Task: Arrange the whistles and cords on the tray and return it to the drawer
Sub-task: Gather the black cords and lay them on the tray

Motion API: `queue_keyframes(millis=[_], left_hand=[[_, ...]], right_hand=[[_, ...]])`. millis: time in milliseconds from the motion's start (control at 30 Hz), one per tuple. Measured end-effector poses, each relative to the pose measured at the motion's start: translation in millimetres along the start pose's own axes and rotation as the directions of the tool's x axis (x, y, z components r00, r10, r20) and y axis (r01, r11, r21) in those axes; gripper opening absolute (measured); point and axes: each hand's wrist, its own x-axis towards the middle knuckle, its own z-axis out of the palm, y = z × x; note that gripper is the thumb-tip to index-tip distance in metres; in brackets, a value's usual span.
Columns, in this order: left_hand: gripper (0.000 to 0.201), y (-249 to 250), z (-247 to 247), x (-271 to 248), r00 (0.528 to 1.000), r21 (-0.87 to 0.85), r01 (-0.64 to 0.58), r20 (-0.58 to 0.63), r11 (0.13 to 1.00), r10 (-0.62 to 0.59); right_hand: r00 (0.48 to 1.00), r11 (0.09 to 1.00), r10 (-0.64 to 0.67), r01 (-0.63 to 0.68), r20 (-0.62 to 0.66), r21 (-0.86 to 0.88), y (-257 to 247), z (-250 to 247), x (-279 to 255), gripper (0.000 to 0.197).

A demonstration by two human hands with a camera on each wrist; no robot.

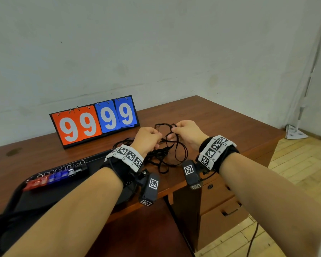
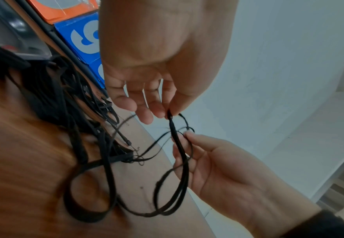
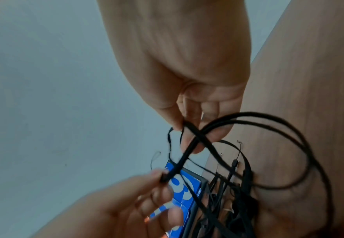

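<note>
A tangle of black cords (image 1: 171, 154) lies on the wooden desk (image 1: 230, 119), partly lifted by both hands. My left hand (image 1: 157, 136) pinches one strand between thumb and fingertips; in the left wrist view that hand (image 2: 169, 112) holds a cord (image 2: 175, 145) hanging in loops. My right hand (image 1: 174, 129) pinches a loop just to the right; the right wrist view shows this hand (image 3: 184, 128) on a crossing cord (image 3: 268, 116). A row of red, blue, clear and black whistles (image 1: 57, 176) with key rings lies on the black tray (image 1: 35, 204) at the left.
A flip scoreboard (image 1: 95, 121) reading 99 99 stands behind the cords by the wall. Under the desk's right side are closed drawers (image 1: 222, 204). A white stand foot (image 1: 295, 133) sits on the floor at the right.
</note>
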Motion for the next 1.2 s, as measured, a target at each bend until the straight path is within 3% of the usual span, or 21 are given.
queue_keyframes(millis=[100, 233, 367, 533, 700, 833, 967, 1033, 1200], left_hand=[[0.014, -8, -10, 0, 0.998, 0.007, 0.055, -0.019, 0.998, -0.055], [0.017, -15, -28, 1, 0.989, -0.062, 0.054, -0.131, 0.997, -0.062], [0.015, -12, -40, 2, 0.977, -0.139, 0.009, -0.212, 0.99, -0.039], [0.015, -1, -43, 0, 0.975, -0.179, -0.061, -0.22, 0.982, 0.02], [0.014, 12, -43, -6, 0.978, -0.203, -0.107, -0.199, 0.973, 0.066], [0.016, 22, -44, -12, 0.977, -0.205, -0.148, -0.179, 0.967, 0.111], [0.014, 28, -53, -16, 0.97, -0.193, -0.196, -0.185, 0.962, 0.16], [0.012, 30, -60, -16, 0.959, -0.186, -0.223, -0.215, 0.957, 0.182], [0.014, 22, -88, -13, 0.926, -0.206, -0.249, -0.337, 0.946, 0.17]], right_hand=[[0.985, 0.995, 0.093, -0.095, -0.149, -0.007, 4, -12, 7, 0.005], [0.937, 0.985, 0.157, -0.17, -0.311, -0.015, 22, -33, 17, 0.003], [0.907, 0.963, 0.155, -0.227, -0.392, -0.144, 36, -47, 18, 0.012], [0.94, 0.874, 0.016, -0.179, -0.341, -0.451, 32, -39, 12, 0.045], [0.99, 0.775, -0.098, 0.01, -0.104, -0.632, 16, -18, 9, 0.042], [0.966, 0.81, -0.234, 0.258, 0.113, -0.526, -5, 13, -5, 0.034], [0.922, 0.913, -0.228, 0.314, 0.312, -0.261, -19, 37, -18, 0.031], [0.914, 0.909, -0.245, 0.332, 0.322, -0.252, -19, 43, -16, 0.027], [0.951, 0.944, -0.232, 0.271, 0.206, -0.187, -16, 38, -11, 0.022]])
